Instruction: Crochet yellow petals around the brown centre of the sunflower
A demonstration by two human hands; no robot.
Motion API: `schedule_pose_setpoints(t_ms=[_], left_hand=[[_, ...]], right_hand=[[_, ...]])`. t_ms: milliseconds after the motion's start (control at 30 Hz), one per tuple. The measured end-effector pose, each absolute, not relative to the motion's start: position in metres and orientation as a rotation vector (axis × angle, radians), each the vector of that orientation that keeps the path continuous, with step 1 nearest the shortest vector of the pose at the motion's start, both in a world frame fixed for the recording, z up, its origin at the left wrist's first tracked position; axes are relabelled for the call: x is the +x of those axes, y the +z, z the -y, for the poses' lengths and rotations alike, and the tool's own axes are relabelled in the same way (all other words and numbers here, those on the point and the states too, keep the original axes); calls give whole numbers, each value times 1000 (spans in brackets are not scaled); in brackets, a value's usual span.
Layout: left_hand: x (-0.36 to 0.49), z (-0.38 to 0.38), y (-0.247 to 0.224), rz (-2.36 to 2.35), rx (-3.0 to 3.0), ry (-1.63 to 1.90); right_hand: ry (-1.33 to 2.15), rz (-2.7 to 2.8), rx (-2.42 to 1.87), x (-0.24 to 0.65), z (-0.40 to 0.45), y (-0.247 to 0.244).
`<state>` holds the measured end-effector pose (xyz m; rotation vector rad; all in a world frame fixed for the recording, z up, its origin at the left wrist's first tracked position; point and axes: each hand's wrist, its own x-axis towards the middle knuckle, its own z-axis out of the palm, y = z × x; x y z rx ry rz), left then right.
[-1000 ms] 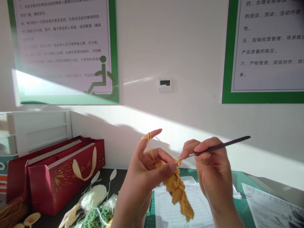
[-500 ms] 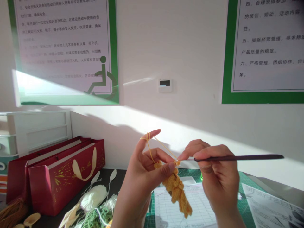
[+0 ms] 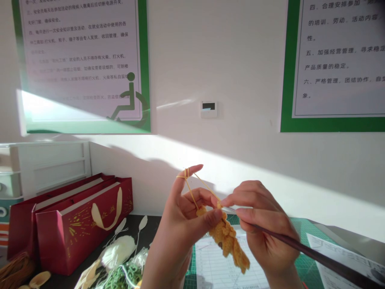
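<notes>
My left hand (image 3: pixel 180 224) pinches a ruffled yellow crochet piece (image 3: pixel 227 239) between thumb and fingers, and the piece hangs down and to the right. A yellow yarn strand (image 3: pixel 192 192) wraps my raised left index finger and runs down to the piece. My right hand (image 3: pixel 264 224) grips a dark-handled crochet hook (image 3: pixel 313 255), with its handle slanting down to the lower right. The hook's thin metal tip meets the top of the piece, partly hidden by my fingers.
Red paper gift bags (image 3: pixel 81 220) stand at the left beside a white drawer unit (image 3: pixel 51 164). White yarn (image 3: pixel 118 252) and green yarn (image 3: pixel 123 277) lie on the dark table. Printed sheets (image 3: pixel 339 257) rest on a green cutting mat (image 3: pixel 303 228) against the wall.
The hook has swung from pointing up and right to slanting down and right. My right hand has moved closer to the piece, and my left hand has barely moved.
</notes>
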<state>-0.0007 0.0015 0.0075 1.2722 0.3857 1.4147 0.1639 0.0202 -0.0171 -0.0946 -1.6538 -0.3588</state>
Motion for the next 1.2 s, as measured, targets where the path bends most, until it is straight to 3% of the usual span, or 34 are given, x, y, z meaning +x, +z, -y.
schedule_pose_setpoints(t_ms=[567, 867, 1200], left_hand=[[4, 3, 6, -352, 1135, 1380], [12, 8, 6, -436, 1250, 1601], [6, 5, 9, -465, 1261, 1570]], right_hand=[[-367, 1544, -73, 156, -35, -33], [-532, 1476, -227, 147, -29, -26], [179, 1220, -205, 146, -22, -29]])
